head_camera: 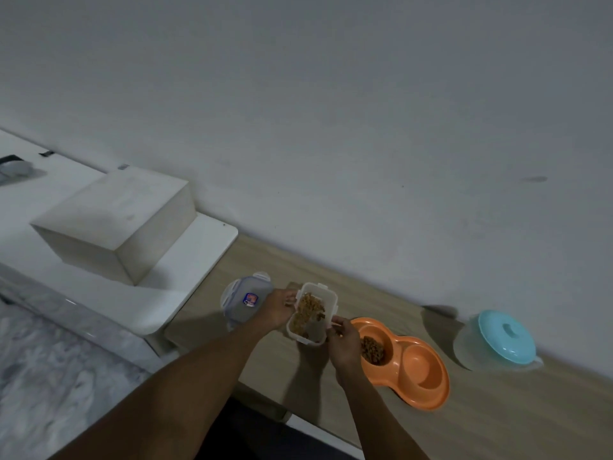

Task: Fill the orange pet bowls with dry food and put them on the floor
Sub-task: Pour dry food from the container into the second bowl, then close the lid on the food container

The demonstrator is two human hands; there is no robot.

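Observation:
An orange double pet bowl [418, 376] lies on the wooden table [497, 410]. Its left cup holds brown dry food [373, 349]; its right cup is bare. My left hand [277, 308] grips a clear plastic food container [326, 305], tilted and partly filled with kibble, just left of the bowl. My right hand [345, 343] is at the container's lower right corner, fingers curled, over the bowl's left cup. Whether it pinches kibble is hard to tell.
The container's lid [242, 298] with a blue label lies left of my left hand. A clear pot with a turquoise lid [506, 338] stands right of the bowl. A white box [116, 224] sits on a white shelf at the left; the wall runs behind.

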